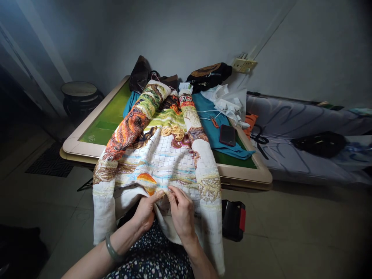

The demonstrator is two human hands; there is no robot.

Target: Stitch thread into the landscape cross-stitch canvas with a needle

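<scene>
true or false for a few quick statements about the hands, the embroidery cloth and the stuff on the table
1. Both hands pinch the near edge of the embroidery cloth. True: left hand and right hand meet there.
2. A phone lies on the teal cloth. True.
3. The left wrist is bare. False: it wears a green bangle.
4. The embroidery cloth lies wholly on the table. False: it hangs over the near edge to the lap.
5. The table top is red. False: it is green.
</scene>
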